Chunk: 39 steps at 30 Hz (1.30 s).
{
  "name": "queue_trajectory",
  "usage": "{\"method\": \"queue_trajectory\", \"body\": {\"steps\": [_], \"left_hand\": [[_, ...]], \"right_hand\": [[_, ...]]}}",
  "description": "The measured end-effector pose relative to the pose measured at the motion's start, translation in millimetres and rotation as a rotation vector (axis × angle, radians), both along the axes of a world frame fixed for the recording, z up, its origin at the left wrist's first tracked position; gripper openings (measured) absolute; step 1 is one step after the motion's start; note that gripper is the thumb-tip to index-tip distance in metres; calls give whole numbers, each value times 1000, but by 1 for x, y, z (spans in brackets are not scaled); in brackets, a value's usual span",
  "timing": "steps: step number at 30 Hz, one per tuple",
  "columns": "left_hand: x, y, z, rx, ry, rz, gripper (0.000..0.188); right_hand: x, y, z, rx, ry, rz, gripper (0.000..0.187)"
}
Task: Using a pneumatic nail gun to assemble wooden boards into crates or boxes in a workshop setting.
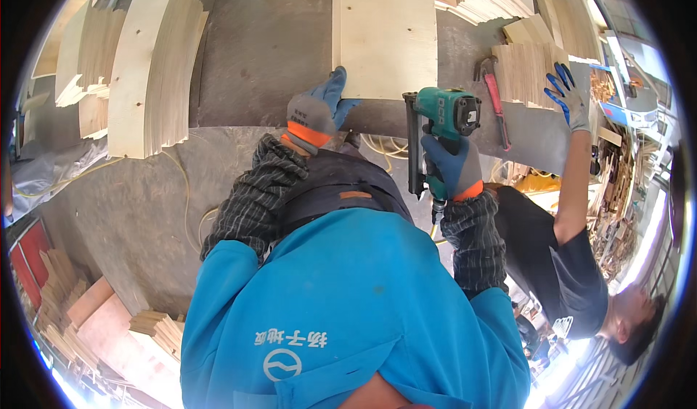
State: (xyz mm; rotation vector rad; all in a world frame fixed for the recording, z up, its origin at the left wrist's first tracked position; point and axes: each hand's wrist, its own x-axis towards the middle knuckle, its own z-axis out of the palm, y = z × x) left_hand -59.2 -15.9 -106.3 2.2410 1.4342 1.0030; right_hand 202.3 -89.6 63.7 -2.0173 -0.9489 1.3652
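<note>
My right hand (457, 164), in a grey and blue glove with an orange cuff, is closed around the handle of a green and black nail gun (444, 113). The gun is held upright beside the near right corner of a long pale wooden board (387, 35), with its long black magazine on the left. At the board's near left corner rests my left hand (319, 110), in a matching glove. Its fingers are stretched and spread, one along the side and another by the near edge. A second board edge shows along the left side of this board.
Stacks of thin boards stand at the left (138, 68) and right (526, 71) of the dark table (261, 68). A red-handled hammer-like tool (495, 100) lies right of the nail gun. A co-worker (555, 256) at right reaches a gloved hand onto the right stack. Yellow hoses (185, 184) trail below.
</note>
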Motion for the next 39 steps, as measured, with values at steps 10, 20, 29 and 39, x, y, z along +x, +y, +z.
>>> {"method": "queue_trajectory", "body": {"steps": [10, 20, 29, 39], "left_hand": [[1, 1, -5, 63, -47, 9, 62], [2, 0, -7, 23, -29, 1, 70], [3, 0, -9, 8, -27, 13, 66], [3, 2, -9, 33, -18, 27, 66]], "right_hand": [[16, 0, -6, -29, -2, 6, 31], [39, -6, -2, -20, 65, -103, 27], [41, -6, -13, -3, 83, -131, 27], [55, -21, 4, 71, 78, -186, 24]]}}
